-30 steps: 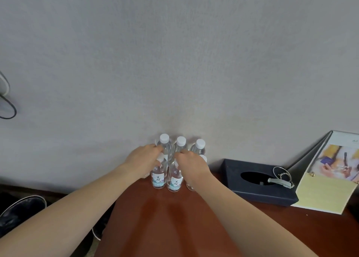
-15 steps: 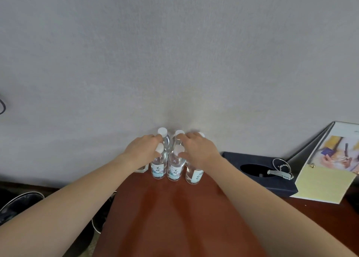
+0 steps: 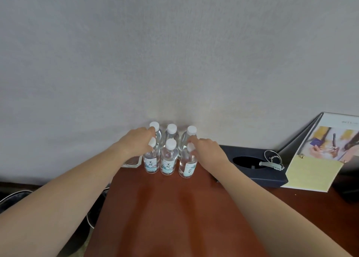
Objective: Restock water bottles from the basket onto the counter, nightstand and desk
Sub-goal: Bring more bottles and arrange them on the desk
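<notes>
Bottles (image 3: 168,160) on desk (image 3: 165,208); tissue box (image 3: 272,176) R

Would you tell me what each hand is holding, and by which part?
Left hand touches the front-left bottle at its neck, right hand the front-right bottle likewise; whether either grips cannot be told.

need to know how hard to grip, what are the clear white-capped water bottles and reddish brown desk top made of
Clear white-capped water bottles: likely thin glossy plastic, see-through with printed labels. Reddish brown desk top: seemingly polished wood or veneer, given its soft sheen.
</notes>
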